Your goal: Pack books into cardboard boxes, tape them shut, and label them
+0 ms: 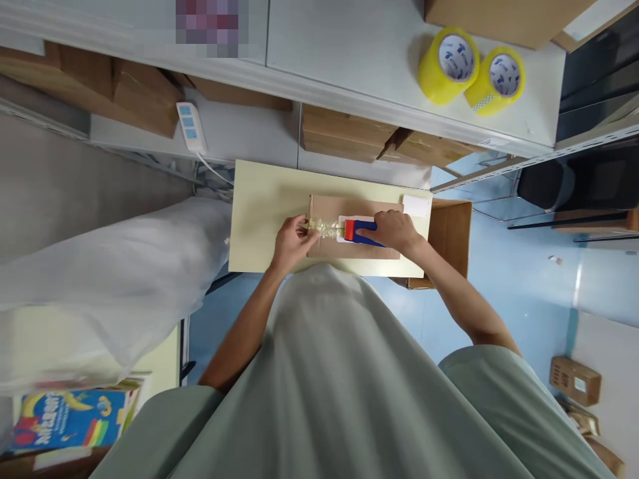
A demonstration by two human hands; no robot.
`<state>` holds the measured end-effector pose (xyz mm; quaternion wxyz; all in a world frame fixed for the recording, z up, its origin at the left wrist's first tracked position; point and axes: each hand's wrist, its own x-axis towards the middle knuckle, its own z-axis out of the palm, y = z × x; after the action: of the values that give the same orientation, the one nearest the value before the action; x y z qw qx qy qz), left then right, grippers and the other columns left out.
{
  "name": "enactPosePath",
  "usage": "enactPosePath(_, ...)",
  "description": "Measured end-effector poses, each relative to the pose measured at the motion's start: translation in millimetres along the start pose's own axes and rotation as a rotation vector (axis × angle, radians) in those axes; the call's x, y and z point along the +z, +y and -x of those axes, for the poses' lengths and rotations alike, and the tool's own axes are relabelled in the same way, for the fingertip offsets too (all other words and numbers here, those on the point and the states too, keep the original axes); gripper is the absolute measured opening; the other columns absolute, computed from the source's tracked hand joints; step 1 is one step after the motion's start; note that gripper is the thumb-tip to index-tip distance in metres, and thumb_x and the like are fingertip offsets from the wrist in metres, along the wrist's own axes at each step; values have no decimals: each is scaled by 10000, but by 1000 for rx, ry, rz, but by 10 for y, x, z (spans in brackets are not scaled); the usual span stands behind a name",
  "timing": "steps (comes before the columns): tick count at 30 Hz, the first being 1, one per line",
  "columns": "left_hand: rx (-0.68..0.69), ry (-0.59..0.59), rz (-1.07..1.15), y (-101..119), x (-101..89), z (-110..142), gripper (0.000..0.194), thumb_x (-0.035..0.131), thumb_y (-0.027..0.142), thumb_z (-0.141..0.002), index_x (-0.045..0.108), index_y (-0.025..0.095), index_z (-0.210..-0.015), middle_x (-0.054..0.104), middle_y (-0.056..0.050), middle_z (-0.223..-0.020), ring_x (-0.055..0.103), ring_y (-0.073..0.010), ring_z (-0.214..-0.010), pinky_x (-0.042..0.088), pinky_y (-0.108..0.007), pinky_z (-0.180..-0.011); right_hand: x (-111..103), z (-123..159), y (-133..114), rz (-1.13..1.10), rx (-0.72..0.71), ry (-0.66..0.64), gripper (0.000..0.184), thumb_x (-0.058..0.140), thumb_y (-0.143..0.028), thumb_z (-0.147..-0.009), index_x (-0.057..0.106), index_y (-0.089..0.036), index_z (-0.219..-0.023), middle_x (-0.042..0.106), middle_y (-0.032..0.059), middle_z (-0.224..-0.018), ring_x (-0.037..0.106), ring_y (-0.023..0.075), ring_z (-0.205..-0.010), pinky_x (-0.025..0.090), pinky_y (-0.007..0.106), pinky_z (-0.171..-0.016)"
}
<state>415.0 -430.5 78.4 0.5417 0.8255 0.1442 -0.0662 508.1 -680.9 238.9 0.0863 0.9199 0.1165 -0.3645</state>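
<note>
Head view: left hand pinches clear wrap toward nine o'clock; right hand grips blue-and-red object toward three. Cardboard already flat beneath, on tabletop; handling seems underway, amount left unclear.

Pale yellow table in the middle, below a long grey shelf unit with a lower level. Glossy blue floor to the right, with a bright streak of reflected light near the edge. Black chair at upper right. At lower left, another pale yellow table, partly under cloudy plastic sheeting.
</note>
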Motion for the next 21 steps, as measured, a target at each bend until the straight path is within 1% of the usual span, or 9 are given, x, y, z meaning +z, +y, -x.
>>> enactPosePath(3,-63,191,-167,130,224,23,426,889,527,-923,707,206,-1135,729,-116,-1206,744,-272,-1038,604,-432,-1027,92,-46,56,-28,-40,19,684,597,-719,-1104,822,-91,-1259,829,273,-1239,789,378,-1173,568,402,-981)
enactPosePath(7,-83,399,-293,147,509,-26,508,944,557,-869,598,232,-1050,680,-127,-1147,683,-337,-1187,555,-494,-1117,174,-155,155,-84,-116,21,695,583,-725,-1106,831,-97,-1273,824,274,-1257,787,397,-1184,576,419,-994)
enactPosePath(10,-64,453,-322,49,593,-52,498,918,549,-906,561,237,-1055,657,-126,-1140,666,-337,-1192,540,-496,-1124,201,-236,192,-130,-176,11,685,596,-714,-1104,824,-101,-1309,819,275,-1265,774,416,-1216,572,449,-1027)
enactPosePath(13,-49,470,-342,-45,586,-59,473,874,564,-947,557,233,-1062,658,-128,-1159,670,-335,-1189,539,-486,-1115,183,-269,201,-163,-231,9,668,605,-688,-1105,805,-102,-1355,813,276,-1278,764,425,-1224,575,474,-1030)
enactPosePath(15,-45,489,-358,-84,568,-67,466,858,579,-957,560,233,-1056,670,-125,-1165,681,-324,-1156,553,-478,-1098,141,-249,280,-176,-254,10,659,611,-678,-1103,796,-101,-1362,808,275,-1286,761,426,-1219,577,480,-1019)
enactPosePath(17,-45,513,-371,-109,554,-80,466,851,595,-954,565,237,-1039,681,-114,-1152,688,-308,-1111,572,-473,-1078,86,-192,509,-188,-260,8,650,630,-677,-1094,797,-95,-1333,805,275,-1275,765,419,-1199,576,461,-989)
enactPosePath(18,-48,523,-376,-118,548,-89,469,852,601,-949,567,239,-1031,683,-108,-1140,690,-303,-1095,581,-474,-1072,62,-151,692,-193,-255,-2,645,645,-681,-1087,802,-94,-1302,809,270,-1247,771,413,-1175,574,445,-965)
enactPosePath(19,-52,530,-380,-127,543,-99,471,855,602,-941,566,240,-1025,684,-103,-1130,691,-301,-1086,586,-478,-1072,46,-104,918,-199,-244,-6,639,658,-687,-1080,810,-95,-1265,812,262,-1212,778,404,-1144,570,428,-937)
enactPosePath(21,-67,535,-384,-146,534,-117,469,859,593,-929,561,243,-1019,682,-96,-1121,696,-302,-1091,588,-490,-1090,46,-2,1448,-204,-201,-58,636,682,-730,-1050,831,-119,-1145,819,213,-1034,786,384,-1036,555,413,-874)
